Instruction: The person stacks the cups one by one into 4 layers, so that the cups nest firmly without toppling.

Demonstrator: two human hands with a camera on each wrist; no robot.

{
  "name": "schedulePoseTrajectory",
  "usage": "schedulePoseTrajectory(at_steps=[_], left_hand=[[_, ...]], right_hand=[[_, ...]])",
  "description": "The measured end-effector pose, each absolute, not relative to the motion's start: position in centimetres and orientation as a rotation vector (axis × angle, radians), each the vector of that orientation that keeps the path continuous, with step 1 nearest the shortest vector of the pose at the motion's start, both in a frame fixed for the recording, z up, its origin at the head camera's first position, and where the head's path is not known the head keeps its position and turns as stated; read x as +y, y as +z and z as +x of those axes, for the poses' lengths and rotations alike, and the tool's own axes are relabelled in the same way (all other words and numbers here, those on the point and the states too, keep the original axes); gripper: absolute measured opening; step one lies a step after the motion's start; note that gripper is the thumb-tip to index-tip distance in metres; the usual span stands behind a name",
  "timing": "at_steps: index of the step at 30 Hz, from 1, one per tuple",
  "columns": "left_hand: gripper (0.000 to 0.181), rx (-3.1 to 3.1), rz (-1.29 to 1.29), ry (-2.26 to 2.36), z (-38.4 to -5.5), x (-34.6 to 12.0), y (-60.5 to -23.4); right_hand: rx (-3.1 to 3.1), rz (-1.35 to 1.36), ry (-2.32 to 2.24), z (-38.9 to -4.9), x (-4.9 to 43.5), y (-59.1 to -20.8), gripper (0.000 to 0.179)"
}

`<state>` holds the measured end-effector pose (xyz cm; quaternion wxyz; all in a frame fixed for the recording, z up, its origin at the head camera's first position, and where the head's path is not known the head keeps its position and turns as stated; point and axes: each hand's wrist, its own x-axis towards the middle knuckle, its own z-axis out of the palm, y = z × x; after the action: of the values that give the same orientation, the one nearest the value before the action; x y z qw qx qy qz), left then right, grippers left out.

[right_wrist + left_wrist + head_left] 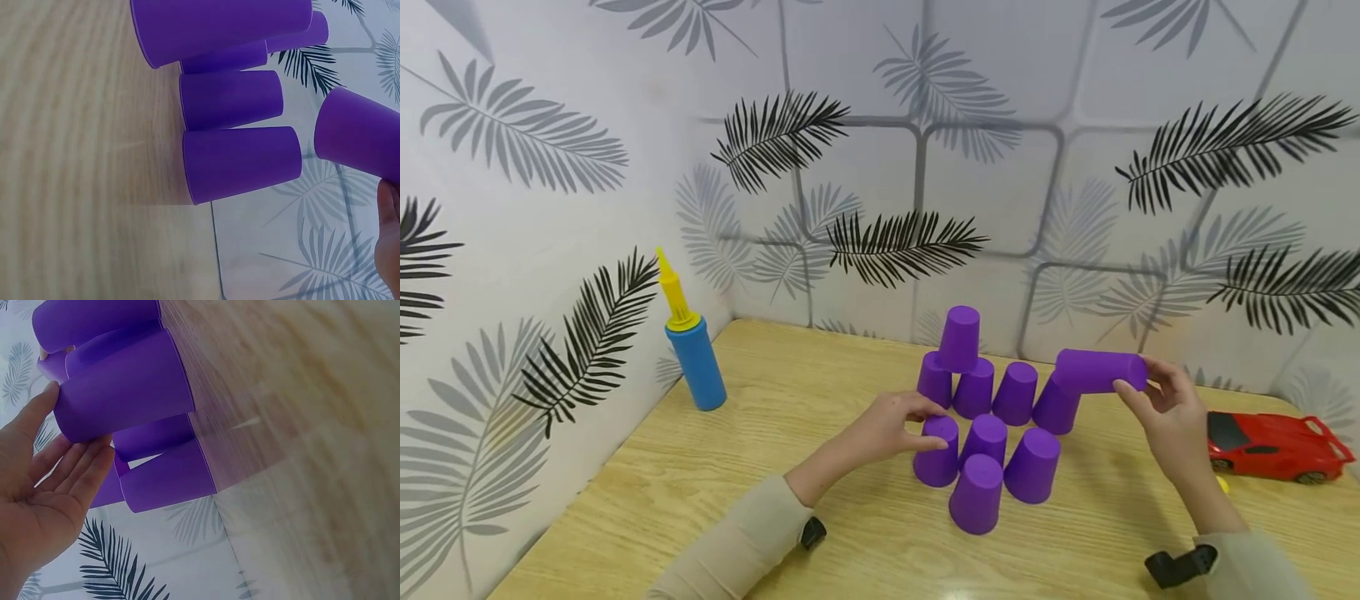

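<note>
Several upside-down purple cups stand on the table, with a back row and a front cluster. One purple cup (960,339) sits on top of the left end of the back row. My left hand (887,427) has its thumb and fingers around the upper part of the front-left cup (936,467), seen close in the left wrist view as the nearest cup (128,390). My right hand (1176,425) grips another purple cup (1093,372) by its closed end, tipped sideways. Its open end is over the right end cup (1057,410) of the back row.
A blue and yellow hand pump (700,367) stands at the left near the wall. A red toy car (1273,446) lies to the right, behind my right wrist. The leaf-patterned wall (880,183) closes off the back of the wooden table (820,367).
</note>
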<state>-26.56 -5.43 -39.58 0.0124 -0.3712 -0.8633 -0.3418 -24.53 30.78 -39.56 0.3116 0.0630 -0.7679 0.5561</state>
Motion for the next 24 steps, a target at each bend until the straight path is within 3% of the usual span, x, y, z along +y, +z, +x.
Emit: schedulePoseTrajectory(at_steps=[24], left_hand=[[0.038,-2.687,-1.179,-1.039,-26.6,-5.6,-39.6]], right_hand=[[-2.323,0.329,1.194,-28.1,30.6,-37.9,0.052]])
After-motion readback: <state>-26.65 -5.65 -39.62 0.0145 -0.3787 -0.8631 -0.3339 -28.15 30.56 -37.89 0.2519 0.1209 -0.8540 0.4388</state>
